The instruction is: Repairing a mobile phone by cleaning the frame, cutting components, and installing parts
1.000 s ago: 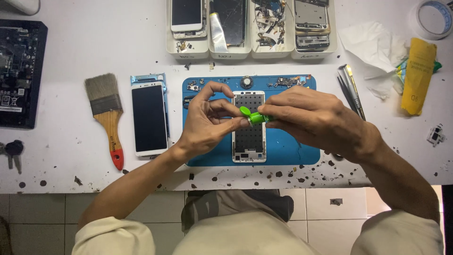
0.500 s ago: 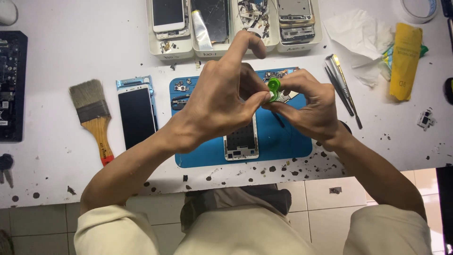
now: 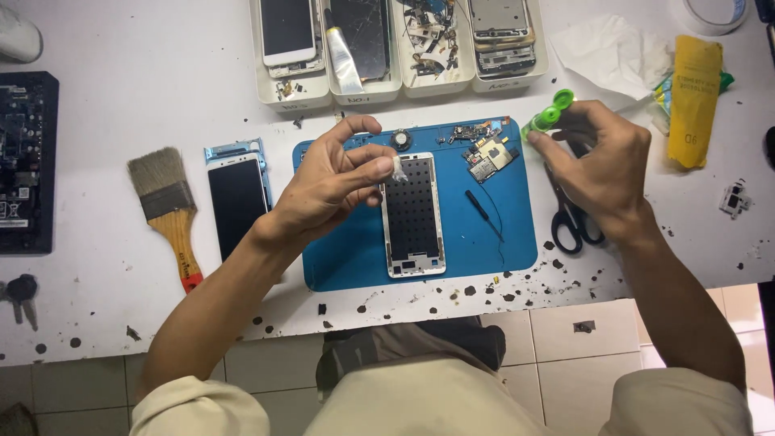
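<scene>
Mid-frame: left hand (image 3: 331, 182) pinching small white wad (image 3: 399, 168) over top edge of phone frame (image 3: 412, 215) on blue mat (image 3: 420, 242). Upper right: right hand (image 3: 601, 165), grip pressed around green-capped bottle (image 3: 549, 115), cap flipped open, above scissors (image 3: 571, 214). Probably wiping step; needing light strokes. Free room on mat's lower part; loose parts (image 3: 484, 153) near.

Small white wad (image 3: 398, 168) over the phone frame's (image 3: 412, 214) top; green-capped bottle (image 3: 547, 115), cap open.

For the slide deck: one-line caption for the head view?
Left hand pinches a white wad over the phone frame on the blue mat; right hand holds a green-capped bottle.
</scene>
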